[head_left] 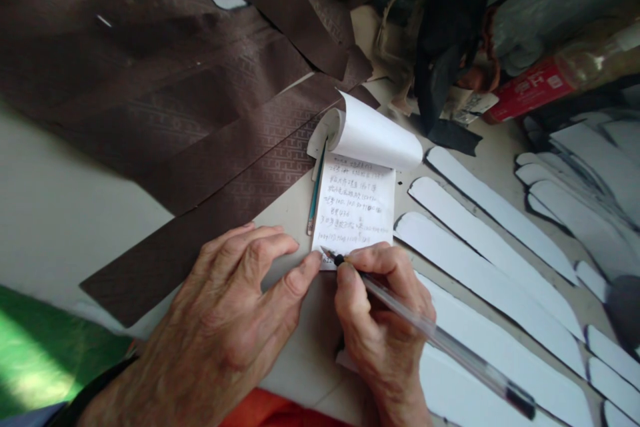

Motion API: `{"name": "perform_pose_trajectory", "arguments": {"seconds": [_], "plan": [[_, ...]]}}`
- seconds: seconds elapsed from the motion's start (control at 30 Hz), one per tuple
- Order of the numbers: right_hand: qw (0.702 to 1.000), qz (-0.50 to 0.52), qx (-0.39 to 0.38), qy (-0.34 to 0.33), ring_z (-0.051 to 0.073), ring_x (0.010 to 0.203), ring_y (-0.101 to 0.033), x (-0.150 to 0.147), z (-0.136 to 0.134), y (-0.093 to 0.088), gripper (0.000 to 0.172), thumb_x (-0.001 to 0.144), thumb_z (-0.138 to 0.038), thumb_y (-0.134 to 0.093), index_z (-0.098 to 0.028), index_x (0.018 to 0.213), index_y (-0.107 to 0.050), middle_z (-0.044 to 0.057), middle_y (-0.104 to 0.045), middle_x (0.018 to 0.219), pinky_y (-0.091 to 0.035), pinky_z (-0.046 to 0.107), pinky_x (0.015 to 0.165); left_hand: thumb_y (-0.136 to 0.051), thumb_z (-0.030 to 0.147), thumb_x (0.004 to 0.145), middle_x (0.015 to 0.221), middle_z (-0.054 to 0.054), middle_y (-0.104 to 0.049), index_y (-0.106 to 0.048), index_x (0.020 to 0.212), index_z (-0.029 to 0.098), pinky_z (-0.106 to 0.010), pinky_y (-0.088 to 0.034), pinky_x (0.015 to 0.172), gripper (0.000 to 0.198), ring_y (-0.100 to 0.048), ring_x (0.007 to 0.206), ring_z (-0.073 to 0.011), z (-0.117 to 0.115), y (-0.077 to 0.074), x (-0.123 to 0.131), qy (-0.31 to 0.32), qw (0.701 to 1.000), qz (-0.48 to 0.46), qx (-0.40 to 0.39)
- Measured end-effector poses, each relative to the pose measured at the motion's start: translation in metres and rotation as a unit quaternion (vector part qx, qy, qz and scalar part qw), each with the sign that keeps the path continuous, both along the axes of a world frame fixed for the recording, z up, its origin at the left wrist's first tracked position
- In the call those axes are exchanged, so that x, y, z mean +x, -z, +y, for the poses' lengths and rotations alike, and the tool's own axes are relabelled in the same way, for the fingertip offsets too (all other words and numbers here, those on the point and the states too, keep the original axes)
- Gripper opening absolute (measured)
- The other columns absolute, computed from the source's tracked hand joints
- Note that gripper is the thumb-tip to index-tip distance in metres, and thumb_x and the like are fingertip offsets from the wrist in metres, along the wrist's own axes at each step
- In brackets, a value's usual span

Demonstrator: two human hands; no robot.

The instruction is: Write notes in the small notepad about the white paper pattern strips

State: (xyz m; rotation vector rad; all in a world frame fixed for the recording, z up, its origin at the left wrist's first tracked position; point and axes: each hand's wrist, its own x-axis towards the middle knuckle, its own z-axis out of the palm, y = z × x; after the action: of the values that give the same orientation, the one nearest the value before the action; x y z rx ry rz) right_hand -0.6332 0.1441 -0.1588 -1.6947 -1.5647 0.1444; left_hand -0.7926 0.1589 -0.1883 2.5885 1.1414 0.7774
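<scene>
Firmly Held Pen [453,347] at the Notepad [357,203]

Low on the written page, the pen's tip sits near the lower left corner, beneath several handwritten lines. The right hand [387,320] is clamped on the pen, thumb and fingers closed around its clear barrel. Beside it, the left hand [230,307] grasps nothing: its fingers are loosely bent and apart, with the thumb tip at the page's lower left edge. The notepad lies on the table [300,363] just ahead of both hands, its upper sheets curled back over the top. A green pencil [317,190] lies along its left side. Dark brown patterned sheets [165,80] spread to the left, overlapping. To the right lie long white strips [500,273] with rounded ends, and beyond them a bottle with a red label [535,90].
</scene>
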Motion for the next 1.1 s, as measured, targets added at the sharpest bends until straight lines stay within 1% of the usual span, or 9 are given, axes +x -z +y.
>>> {"name": "perform_pose_trajectory", "arguments": {"seconds": [0.2, 0.37, 0.63, 0.83, 0.97, 1.1], "plan": [[1.000, -0.010, -0.009, -0.026, 0.004, 0.049, -0.050, 0.0029, -0.0024, 0.0038, 0.014, 0.078, -0.009, -0.054, -0.021, 0.075, -0.048, -0.008, -0.053, 0.061, -0.042, 0.013, 0.051, -0.059, 0.012, 0.087, 0.114, -0.010, -0.056, -0.060, 0.120, 0.019, -0.047, -0.043, 0.096, 0.034, -0.052, 0.113, -0.0276, 0.0006, 0.0016, 0.0020, 0.000, 1.000, -0.005, -0.001], [1.000, -0.009, 0.004, -0.014, 0.003, 0.049, -0.050, 0.0014, -0.0026, 0.0027, 0.014, 0.077, -0.008, -0.054, -0.021, 0.073, -0.048, -0.008, -0.053, 0.060, -0.040, 0.012, 0.051, -0.059, 0.012, 0.088, 0.113, -0.011, -0.056, -0.061, 0.118, 0.018, -0.047, -0.043, 0.096, 0.031, -0.052, 0.113, -0.0272, 0.0008, 0.0016, 0.0020, -0.004, 1.000, -0.012, 0.001], [1.000, -0.002, -0.004, -0.018, 0.002, 0.053, -0.052, 0.0015, -0.0022, 0.0018, 0.014, 0.077, -0.008, -0.055, -0.021, 0.075, -0.049, -0.009, -0.055, 0.062, -0.042, 0.009, 0.057, -0.060, 0.012, 0.087, 0.113, -0.010, -0.056, -0.061, 0.119, 0.018, -0.047, -0.042, 0.096, 0.032, -0.051, 0.113, -0.0281, -0.0010, 0.0022, 0.0022, -0.011, 1.000, -0.015, -0.011], [1.000, -0.008, -0.008, -0.024, 0.003, 0.054, -0.055, 0.0032, -0.0023, 0.0020, 0.014, 0.078, -0.008, -0.056, -0.021, 0.076, -0.049, -0.009, -0.056, 0.063, -0.044, 0.010, 0.056, -0.059, 0.012, 0.088, 0.110, -0.010, -0.056, -0.063, 0.115, 0.017, -0.045, -0.041, 0.097, 0.027, -0.051, 0.113, -0.0269, 0.0014, 0.0016, 0.0052, -0.011, 1.000, -0.017, -0.008], [1.000, -0.017, -0.008, -0.015, 0.002, 0.051, -0.054, 0.0019, -0.0012, 0.0001, 0.016, 0.076, -0.007, -0.055, -0.021, 0.073, -0.048, -0.009, -0.054, 0.060, -0.043, 0.010, 0.054, -0.060, 0.011, 0.086, 0.115, -0.010, -0.055, -0.061, 0.119, 0.018, -0.048, -0.041, 0.099, 0.034, -0.050, 0.114, -0.0284, 0.0008, 0.0015, 0.0033, -0.002, 1.000, 0.004, -0.011], [1.000, -0.020, -0.004, -0.002, 0.002, 0.048, -0.052, 0.0005, -0.0011, -0.0013, 0.015, 0.076, -0.009, -0.055, -0.021, 0.071, -0.048, -0.009, -0.053, 0.058, -0.041, 0.009, 0.052, -0.059, 0.013, 0.087, 0.116, -0.010, -0.055, -0.061, 0.121, 0.019, -0.046, -0.041, 0.099, 0.035, -0.050, 0.115, -0.0269, -0.0001, 0.0018, 0.0012, 0.000, 1.000, 0.001, -0.010]]}}
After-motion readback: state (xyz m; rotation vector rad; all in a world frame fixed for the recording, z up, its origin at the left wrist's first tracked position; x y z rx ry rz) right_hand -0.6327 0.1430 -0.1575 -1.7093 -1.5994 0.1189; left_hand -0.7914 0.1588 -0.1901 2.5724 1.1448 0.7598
